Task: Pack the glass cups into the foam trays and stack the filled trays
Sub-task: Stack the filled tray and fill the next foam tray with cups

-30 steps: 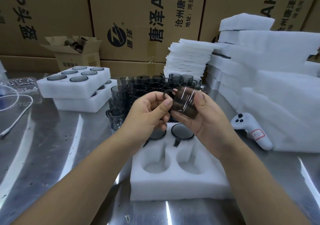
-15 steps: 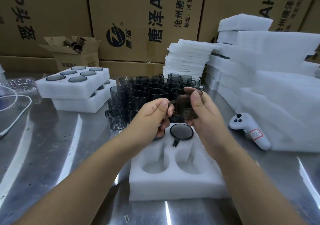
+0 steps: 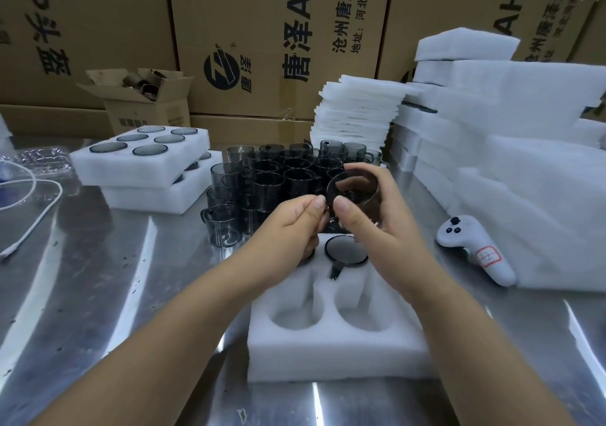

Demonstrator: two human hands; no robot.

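Note:
My right hand [image 3: 383,225] grips a smoked glass cup [image 3: 355,189] above the far end of a white foam tray [image 3: 331,350], its mouth tilted toward me. My left hand [image 3: 292,229] pinches the cup's handle side with thumb and fingers. One cup [image 3: 346,253] sits in the tray's far right pocket; the far left pocket is mostly hidden by my left hand. The two near pockets hold nothing. Behind the tray stands a cluster of several loose cups [image 3: 262,183].
Two filled trays [image 3: 141,170] are stacked at the left. Foam sheets [image 3: 357,111] and empty foam trays [image 3: 511,150] pile up at the back right. A white controller [image 3: 475,250] lies to the right, a white cable [image 3: 29,215] to the left. Cardboard boxes [image 3: 262,32] line the back.
The cup has been turned in both hands, from lying sideways to its mouth facing me, and it sits slightly higher and further right.

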